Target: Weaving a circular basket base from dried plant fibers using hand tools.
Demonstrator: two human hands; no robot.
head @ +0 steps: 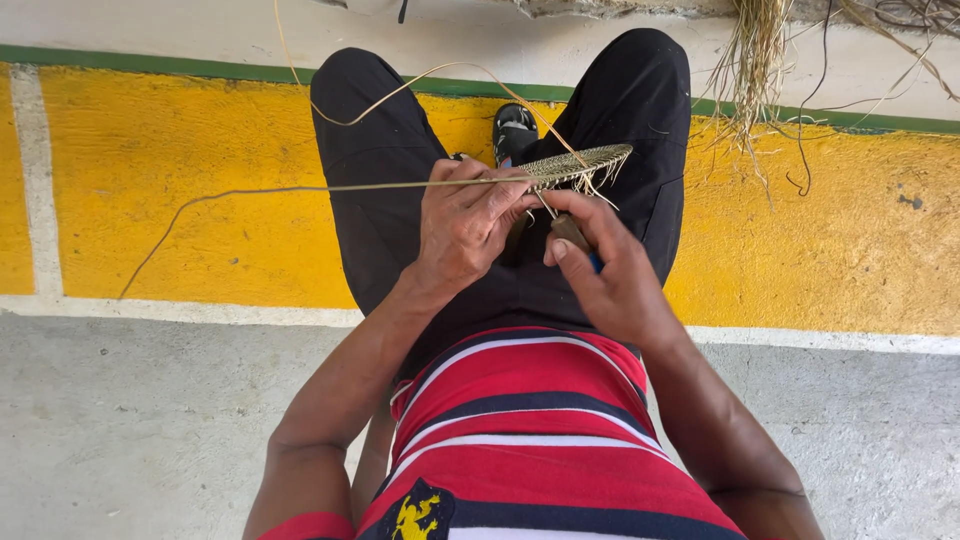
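Bright yellow paint covers the low wall (150,170) behind the seated person, edged by a green stripe (180,64) above and a white line (200,312) where it meets the grey concrete floor (120,430). Black trousers (385,190) and a red striped shirt (520,400) are seen from above, and a dark sandal (514,130) shows between the knees. A small flat woven piece (580,162) of straw-coloured fibre is held level over the lap, just beyond both hands, apparently so that its working edge is kept within easy reach of the fingers. The left hand (465,225) is closed around the near end of the woven piece, which seems to be steadied by this grip while a long loose strand (300,188) is pinched along with it and trails well out to the left. The right hand (610,275) is curled around a small tool (570,232) with a brownish handle, its tip brought to the edge of the weave; what kind of tool it is cannot be told. Another thin strand (400,90) is looped upward over the left knee, and a bundle of dry fibres (750,70) hangs at the upper right, near enough to be drawn from
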